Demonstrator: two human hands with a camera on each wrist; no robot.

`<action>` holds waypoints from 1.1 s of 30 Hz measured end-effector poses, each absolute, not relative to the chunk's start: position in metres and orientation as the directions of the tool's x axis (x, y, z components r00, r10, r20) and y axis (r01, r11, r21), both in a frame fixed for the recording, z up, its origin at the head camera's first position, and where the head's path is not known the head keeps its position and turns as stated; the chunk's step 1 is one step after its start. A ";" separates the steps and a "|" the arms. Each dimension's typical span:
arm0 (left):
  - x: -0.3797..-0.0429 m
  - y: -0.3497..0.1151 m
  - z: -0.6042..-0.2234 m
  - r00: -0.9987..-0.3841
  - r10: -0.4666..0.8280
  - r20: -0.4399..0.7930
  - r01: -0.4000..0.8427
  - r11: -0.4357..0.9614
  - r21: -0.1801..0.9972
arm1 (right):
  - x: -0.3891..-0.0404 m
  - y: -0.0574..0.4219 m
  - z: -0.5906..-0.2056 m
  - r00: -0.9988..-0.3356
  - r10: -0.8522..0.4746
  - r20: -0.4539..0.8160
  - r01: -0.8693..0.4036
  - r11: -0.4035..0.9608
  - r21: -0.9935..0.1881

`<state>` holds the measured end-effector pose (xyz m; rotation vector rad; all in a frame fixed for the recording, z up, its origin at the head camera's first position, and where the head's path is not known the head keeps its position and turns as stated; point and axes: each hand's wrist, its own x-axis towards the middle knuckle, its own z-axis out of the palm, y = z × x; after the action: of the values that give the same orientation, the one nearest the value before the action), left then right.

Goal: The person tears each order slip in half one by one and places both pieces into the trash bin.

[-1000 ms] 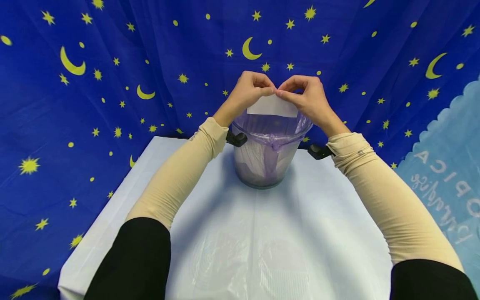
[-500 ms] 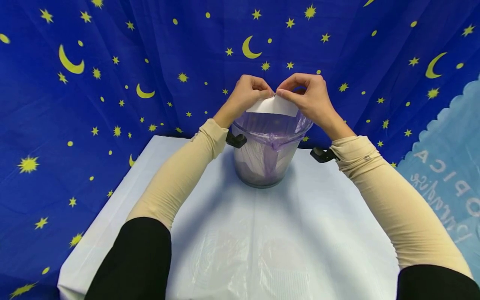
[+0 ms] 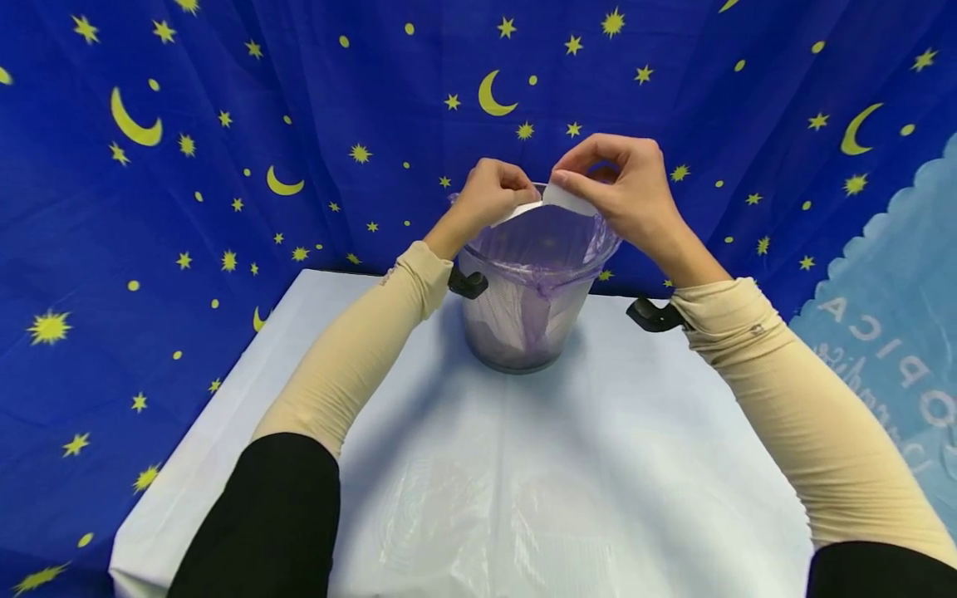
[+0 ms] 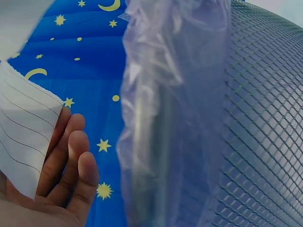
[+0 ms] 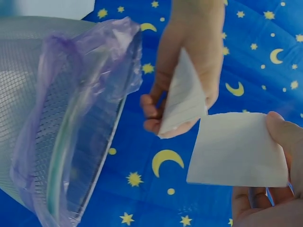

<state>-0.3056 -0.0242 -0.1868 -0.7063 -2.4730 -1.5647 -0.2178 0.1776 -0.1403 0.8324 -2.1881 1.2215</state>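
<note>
My left hand (image 3: 489, 193) pinches a lined paper piece (image 4: 23, 137), fingers curled round it, at the left rim of the mesh bin (image 3: 516, 332). The bin stands on the white table (image 3: 478, 465), lined with a purple bag (image 3: 540, 249); something pale shows through the mesh, but I cannot tell what. My right hand (image 3: 624, 195) pinches the other paper piece (image 5: 236, 150) over the far rim. A second ago both hands held one whole sheet; now it is two, apart.

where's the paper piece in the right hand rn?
In the head view the paper piece is pinched in the right hand, above the far rim of the purple-lined mesh bin. The left hand holds a separate piece beside it.
</note>
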 end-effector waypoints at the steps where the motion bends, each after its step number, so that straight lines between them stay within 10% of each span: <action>1: -0.306 -0.025 -0.187 -0.881 0.311 0.356 0.455 0.357 0.816 | -0.215 0.177 -0.138 -0.688 -0.268 0.674 -0.715 0.407 -0.568; 33: -0.307 -0.056 -0.190 -0.826 0.221 0.518 0.563 0.352 0.748 | -0.268 0.217 -0.173 -0.826 -0.076 0.558 -0.488 0.591 -0.642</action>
<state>-0.3071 -0.0558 -0.1905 -0.6931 -2.2934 -1.4651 -0.2676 0.2175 -0.1732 0.4492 -2.3417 1.1499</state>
